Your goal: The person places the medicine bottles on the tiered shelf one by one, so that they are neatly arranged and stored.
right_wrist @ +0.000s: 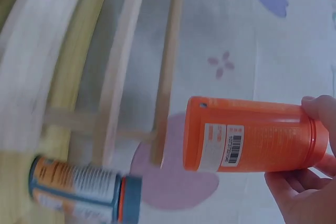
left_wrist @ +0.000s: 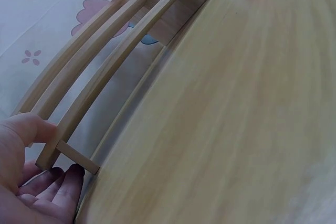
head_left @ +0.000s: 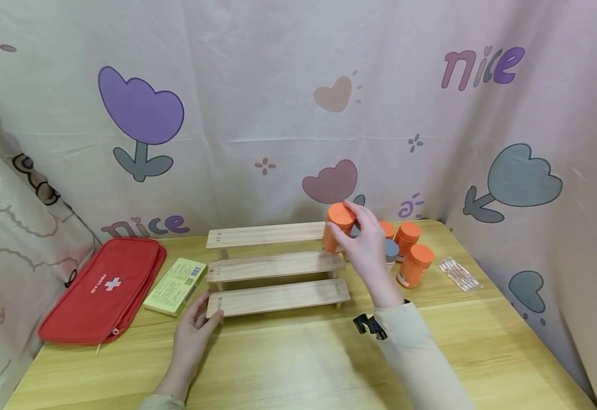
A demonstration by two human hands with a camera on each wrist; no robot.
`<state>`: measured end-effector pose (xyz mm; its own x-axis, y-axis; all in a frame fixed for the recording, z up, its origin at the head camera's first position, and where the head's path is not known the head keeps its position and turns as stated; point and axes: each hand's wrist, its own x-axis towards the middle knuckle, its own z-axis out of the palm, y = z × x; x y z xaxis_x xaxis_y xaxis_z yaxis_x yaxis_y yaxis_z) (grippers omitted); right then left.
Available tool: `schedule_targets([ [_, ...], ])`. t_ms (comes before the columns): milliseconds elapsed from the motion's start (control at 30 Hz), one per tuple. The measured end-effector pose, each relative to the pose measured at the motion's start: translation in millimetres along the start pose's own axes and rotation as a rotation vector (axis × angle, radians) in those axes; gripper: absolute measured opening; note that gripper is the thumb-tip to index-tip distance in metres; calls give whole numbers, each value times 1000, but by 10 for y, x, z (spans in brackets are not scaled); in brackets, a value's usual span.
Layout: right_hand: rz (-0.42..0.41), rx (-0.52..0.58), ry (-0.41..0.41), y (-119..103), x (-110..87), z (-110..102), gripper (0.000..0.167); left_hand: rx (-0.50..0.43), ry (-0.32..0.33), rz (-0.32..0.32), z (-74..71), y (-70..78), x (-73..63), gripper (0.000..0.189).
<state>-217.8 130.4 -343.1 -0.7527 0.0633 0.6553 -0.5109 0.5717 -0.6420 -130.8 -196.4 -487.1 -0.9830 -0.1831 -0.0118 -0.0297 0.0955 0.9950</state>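
My right hand [head_left: 367, 250] grips an orange pill bottle [right_wrist: 247, 135] near its cap, holding it above the right end of a three-step wooden rack [head_left: 278, 297]. A printed label with a barcode shows on the bottle in the right wrist view. At the rack's front left corner is my left hand [head_left: 192, 330]. In the left wrist view its thumb lies over the board's end and its fingers curl beneath, holding the rack. A bottle with a blue-grey cap [right_wrist: 131, 199] stands right of the rack, below the held bottle.
More orange bottles [head_left: 415, 266] stand to the right on the wooden table [head_left: 288, 364], beside a packet of cotton swabs [head_left: 459, 274]. Left of the rack lie a green-yellow box [head_left: 176, 286] and a red first-aid pouch [head_left: 105, 290]. A printed curtain [head_left: 257, 102] closes the back.
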Motion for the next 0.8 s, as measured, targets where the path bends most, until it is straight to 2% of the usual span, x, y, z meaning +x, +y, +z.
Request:
schedule_targets([
  [200, -57, 79, -90, -171, 87, 215, 52, 8, -8, 0, -4, 0, -1, 69],
  [367, -67, 130, -149, -288, 149, 404, 52, 10, -3, 3, -5, -2, -3, 69],
  [500, -53, 163, -193, -367, 212, 558, 52, 11, -1, 7, -5, -8, -11, 68],
  [800, 38, 260, -268, -492, 329, 881, 53, 15, 8, 7, 1, -17, -3, 67],
])
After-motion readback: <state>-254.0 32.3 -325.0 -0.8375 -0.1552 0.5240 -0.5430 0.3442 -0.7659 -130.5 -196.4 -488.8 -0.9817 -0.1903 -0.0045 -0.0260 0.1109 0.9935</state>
